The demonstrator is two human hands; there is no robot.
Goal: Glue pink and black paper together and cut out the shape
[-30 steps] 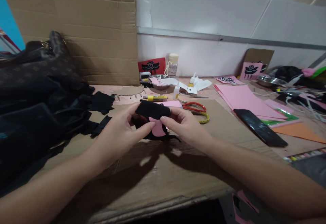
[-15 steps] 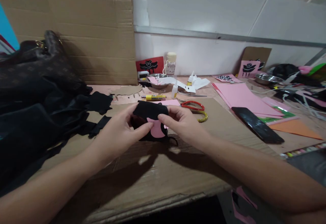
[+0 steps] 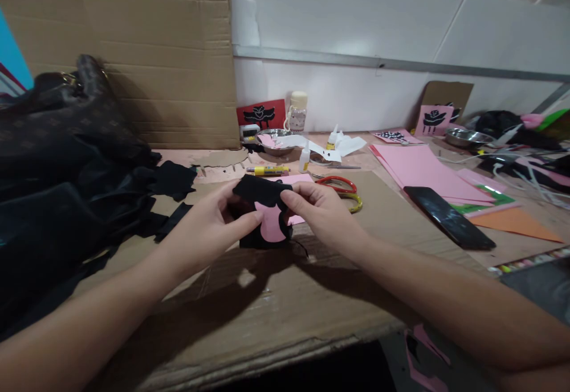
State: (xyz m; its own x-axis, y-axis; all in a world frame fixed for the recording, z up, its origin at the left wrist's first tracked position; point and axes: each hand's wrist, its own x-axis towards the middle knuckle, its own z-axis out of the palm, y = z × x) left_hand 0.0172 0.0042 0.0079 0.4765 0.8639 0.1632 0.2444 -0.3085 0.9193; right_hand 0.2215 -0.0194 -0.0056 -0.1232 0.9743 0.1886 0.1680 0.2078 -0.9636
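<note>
Both my hands hold a black paper cut-out [image 3: 260, 192] with a pink patch showing through its middle, just above the cardboard-covered table [image 3: 276, 297]. My left hand [image 3: 209, 228] pinches its left side with thumb and fingers closed. My right hand [image 3: 323, 214] pinches the upper right edge, fingers closed on the black paper. A thin black strip trails from the piece toward the table.
A black bag and black paper scraps [image 3: 66, 166] fill the left. Red-handled scissors [image 3: 341, 187], a yellow marker [image 3: 269, 170], glue bottles, a steel bowl [image 3: 276, 140] and pink sheets [image 3: 423, 169] lie behind. A dark phone [image 3: 447, 217] rests at right. Cardboard stands at back left.
The black piece has been turned slightly and lowered, so more of its lower black part shows under the pink. Both hands keep their grip; my right fingers shifted a little along the top edge.
</note>
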